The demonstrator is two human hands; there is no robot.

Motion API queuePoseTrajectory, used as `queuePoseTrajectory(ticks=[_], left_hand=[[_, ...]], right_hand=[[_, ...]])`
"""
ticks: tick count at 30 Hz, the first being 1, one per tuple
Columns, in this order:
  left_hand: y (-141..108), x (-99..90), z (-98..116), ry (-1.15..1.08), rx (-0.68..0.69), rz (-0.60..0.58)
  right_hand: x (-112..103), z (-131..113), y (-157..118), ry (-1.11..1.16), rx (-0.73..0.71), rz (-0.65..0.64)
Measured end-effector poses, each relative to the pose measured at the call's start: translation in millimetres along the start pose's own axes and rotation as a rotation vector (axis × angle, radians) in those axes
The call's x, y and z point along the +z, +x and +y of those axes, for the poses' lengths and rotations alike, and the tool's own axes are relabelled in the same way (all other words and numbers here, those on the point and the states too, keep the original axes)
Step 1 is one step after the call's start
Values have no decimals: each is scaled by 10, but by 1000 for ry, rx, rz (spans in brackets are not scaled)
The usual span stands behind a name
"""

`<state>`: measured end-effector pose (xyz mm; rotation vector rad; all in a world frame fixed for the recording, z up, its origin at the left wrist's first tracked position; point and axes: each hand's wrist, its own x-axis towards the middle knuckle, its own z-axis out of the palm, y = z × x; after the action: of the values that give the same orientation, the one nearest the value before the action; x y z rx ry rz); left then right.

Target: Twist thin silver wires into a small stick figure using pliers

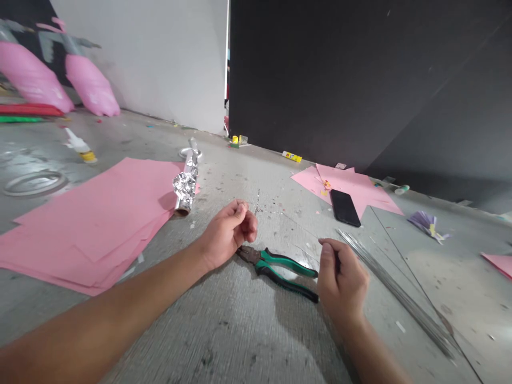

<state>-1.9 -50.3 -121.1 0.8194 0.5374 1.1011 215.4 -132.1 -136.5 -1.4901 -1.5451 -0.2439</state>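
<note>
A thin silver wire (301, 226) stretches in the air between my two hands. Near its left end is a small twisted, cross-like part (258, 209). My left hand (234, 226) is closed, thumb pressed to the fingers beside that twist, pinching the wire; the exact grip point is hidden. My right hand (342, 272) is closed in a fist with the wire's other end between thumb and forefinger. Below them, pliers (280, 266) with green and black handles lie on the floor between my hands. To the right lies a bundle of straight wires (400, 293).
Pink paper sheets (108, 218) lie at left, with a foil roll (188, 181) at their edge. A glue bottle (80, 145) lies farther back. At right are a black phone (344, 208), more pink paper (372, 193) and a purple folded paper (424, 221). A dark wall (320, 80) stands behind.
</note>
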Motion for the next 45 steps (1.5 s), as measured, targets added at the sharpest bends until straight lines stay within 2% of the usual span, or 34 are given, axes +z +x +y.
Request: queuePoseTrajectory(ticks=[6, 9, 17, 25, 29, 34, 41, 43, 45], left_hand=[[-1, 89, 30, -156, -106, 129], [-10, 100, 31, -191, -137, 143], [-50, 88, -8, -135, -133, 22], [-145, 149, -152, -95, -186, -162], [-177, 148, -153, -73, -219, -231], [-188, 141, -119, -84, -287, -302], [-164, 120, -23, -212, -370, -316], [-138, 86, 2, -235, -380, -298], [-110, 47, 17, -252, -386, -280]], right_hand=[[-11, -15, -29, 27, 8, 5], [1, -15, -19, 16, 8, -2], [10, 4, -13, -45, -60, 9], [25, -37, -25, -13, -325, 11], [3, -9, -57, 13, -424, -39], [15, 23, -25, -39, -461, -120], [9, 36, 76, 101, -523, -336], [-10, 44, 89, 89, -520, -357], [-25, 62, 95, 37, -512, -322]])
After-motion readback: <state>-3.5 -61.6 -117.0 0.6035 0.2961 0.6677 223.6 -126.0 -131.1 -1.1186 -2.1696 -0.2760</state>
